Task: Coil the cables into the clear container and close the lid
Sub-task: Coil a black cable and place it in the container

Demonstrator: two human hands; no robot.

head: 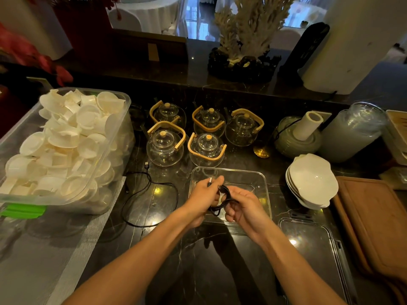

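While both hands work over the clear container (262,183), the main risk noted is the bundle springing loose: the left hand (203,194) pinches a black cable (223,200) near its pale plug end, the right hand (241,205) has fingers curled round the small loops, and if either grip slackens before the coil sits inside the container the loops would likely unwind onto the counter (215,260). Going left to right: a large plastic tub (123,119) heaped with white cups sits on a grey mat at far left, well clear of the work. Just right of it a second black cable (149,194) lies loose on the counter, uncoiled, near the container's left wall; judged not yet handled, and its trailing loop could snag a forearm or be dragged when picked up. Behind the container stand five glass teapots (207,148) with wooden handles, the nearest almost touching the container's far rim; a careless reach or a shove of the container could knock one. Right of the container sits a stack of white bowls (312,179), near enough to be bumped by the right elbow. The lid (312,249) lies flat at lower right, apart from the container, beside a wooden tray (374,227); nothing blocks the reach to it.
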